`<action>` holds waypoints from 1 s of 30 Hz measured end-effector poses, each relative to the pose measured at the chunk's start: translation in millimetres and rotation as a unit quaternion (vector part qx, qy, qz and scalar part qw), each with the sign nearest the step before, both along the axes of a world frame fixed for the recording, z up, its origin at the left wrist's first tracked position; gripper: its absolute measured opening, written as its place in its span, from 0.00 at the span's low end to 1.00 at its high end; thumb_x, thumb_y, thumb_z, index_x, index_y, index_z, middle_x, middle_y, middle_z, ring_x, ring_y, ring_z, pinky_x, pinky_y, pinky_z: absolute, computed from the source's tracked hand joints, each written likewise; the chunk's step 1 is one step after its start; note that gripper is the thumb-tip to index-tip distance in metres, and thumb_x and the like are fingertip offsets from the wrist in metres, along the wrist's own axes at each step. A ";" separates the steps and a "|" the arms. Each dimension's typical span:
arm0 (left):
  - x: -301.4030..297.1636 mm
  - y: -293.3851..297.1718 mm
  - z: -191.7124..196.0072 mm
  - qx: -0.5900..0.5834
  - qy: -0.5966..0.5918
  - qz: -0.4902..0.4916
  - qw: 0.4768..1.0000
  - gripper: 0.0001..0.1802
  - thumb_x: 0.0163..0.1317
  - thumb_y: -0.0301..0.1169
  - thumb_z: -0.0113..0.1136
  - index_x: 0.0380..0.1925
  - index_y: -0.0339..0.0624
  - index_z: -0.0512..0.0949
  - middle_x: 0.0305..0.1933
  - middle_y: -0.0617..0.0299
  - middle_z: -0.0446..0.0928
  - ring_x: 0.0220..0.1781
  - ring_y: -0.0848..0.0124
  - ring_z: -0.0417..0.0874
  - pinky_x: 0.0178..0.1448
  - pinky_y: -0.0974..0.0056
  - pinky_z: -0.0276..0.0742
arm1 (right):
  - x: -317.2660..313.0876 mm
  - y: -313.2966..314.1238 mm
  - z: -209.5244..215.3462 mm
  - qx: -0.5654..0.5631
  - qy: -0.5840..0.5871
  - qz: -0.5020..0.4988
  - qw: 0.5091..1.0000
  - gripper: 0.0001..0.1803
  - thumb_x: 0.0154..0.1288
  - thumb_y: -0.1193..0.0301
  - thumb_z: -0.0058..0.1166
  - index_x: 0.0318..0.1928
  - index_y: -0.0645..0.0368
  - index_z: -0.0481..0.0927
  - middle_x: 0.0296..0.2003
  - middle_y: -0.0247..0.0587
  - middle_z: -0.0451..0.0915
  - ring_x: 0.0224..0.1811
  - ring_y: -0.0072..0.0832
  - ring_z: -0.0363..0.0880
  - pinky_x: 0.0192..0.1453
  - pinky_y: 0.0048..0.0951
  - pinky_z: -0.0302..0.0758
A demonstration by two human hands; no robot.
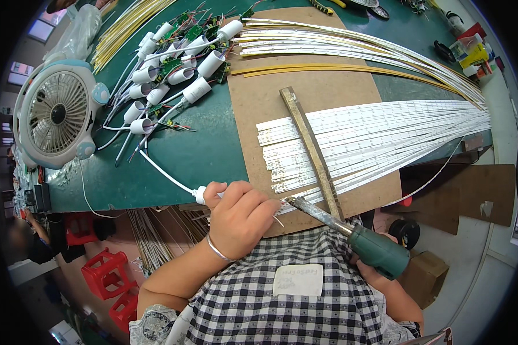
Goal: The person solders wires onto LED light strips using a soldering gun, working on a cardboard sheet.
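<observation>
My left hand (239,215) is closed round a white cylindrical connector (200,195) with a white cable running off to the left; its far end is hidden by my fingers. In my right hand (369,276), mostly hidden behind the handle, is a soldering iron (380,251) with a green handle and a long metal barrel. The iron's tip is close beside my left fingertips, at the near ends of the white LED strips (351,138). A worn metal bar (309,146) lies across these strips, on a brown board (244,109).
At left on the green table (184,161) stands a white fan (57,113). Several white connectors (197,90) with circuit boards and cables are heaped beside it. More strips (305,43) lie along the back, with bottles (475,54) at far right. Red stools (106,273) stand below left.
</observation>
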State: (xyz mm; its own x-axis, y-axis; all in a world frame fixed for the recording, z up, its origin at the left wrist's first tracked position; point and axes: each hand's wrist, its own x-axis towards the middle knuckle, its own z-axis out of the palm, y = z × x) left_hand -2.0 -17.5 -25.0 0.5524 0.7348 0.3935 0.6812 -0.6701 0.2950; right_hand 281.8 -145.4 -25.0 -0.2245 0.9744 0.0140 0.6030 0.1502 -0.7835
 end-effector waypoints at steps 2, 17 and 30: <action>1.0 0.2 0.5 -0.009 0.001 -0.003 1.000 0.14 0.36 0.29 0.67 0.29 0.52 0.80 0.30 0.73 0.75 0.37 0.71 0.73 0.50 0.55 0.54 | -4.3 3.9 5.3 0.031 -0.038 -0.013 0.999 0.15 0.51 0.73 0.63 0.42 0.61 0.80 0.41 0.44 0.80 0.42 0.38 0.80 0.48 0.34 0.74; -2.1 -0.9 -1.4 0.010 0.004 -0.006 1.000 0.15 0.36 0.29 0.67 0.30 0.53 0.81 0.30 0.74 0.75 0.38 0.71 0.73 0.48 0.56 0.53 | -19.6 14.4 7.4 0.062 0.000 -0.064 0.996 0.09 0.48 0.74 0.58 0.34 0.56 0.81 0.30 0.39 0.79 0.32 0.39 0.76 0.37 0.38 0.69; -0.3 1.1 -1.3 0.005 0.009 -0.008 1.000 0.15 0.34 0.29 0.66 0.29 0.51 0.81 0.29 0.74 0.74 0.37 0.71 0.72 0.48 0.57 0.54 | -19.5 15.8 17.7 -0.042 0.032 -0.053 0.997 0.13 0.46 0.75 0.60 0.37 0.56 0.81 0.37 0.39 0.79 0.43 0.40 0.73 0.50 0.39 0.66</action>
